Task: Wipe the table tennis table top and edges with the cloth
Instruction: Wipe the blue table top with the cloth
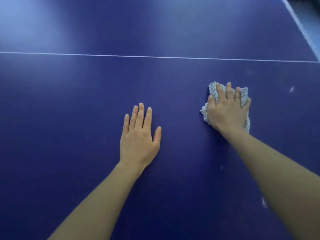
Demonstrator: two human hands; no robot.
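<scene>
The dark blue table tennis table top (69, 104) fills the head view. My right hand (226, 110) presses flat on a crumpled pale grey-white cloth (213, 91), which shows around my fingers and palm; most of it is hidden under the hand. My left hand (138, 137) lies palm down on the bare blue surface to the left of the cloth, fingers slightly apart, holding nothing.
A thin white line (155, 57) crosses the table from left to right beyond both hands. The table's white-edged border (301, 26) runs diagonally at the upper right. Small white smudges (291, 89) mark the surface right of the cloth, and another white smudge (264, 202) lies beside my right forearm.
</scene>
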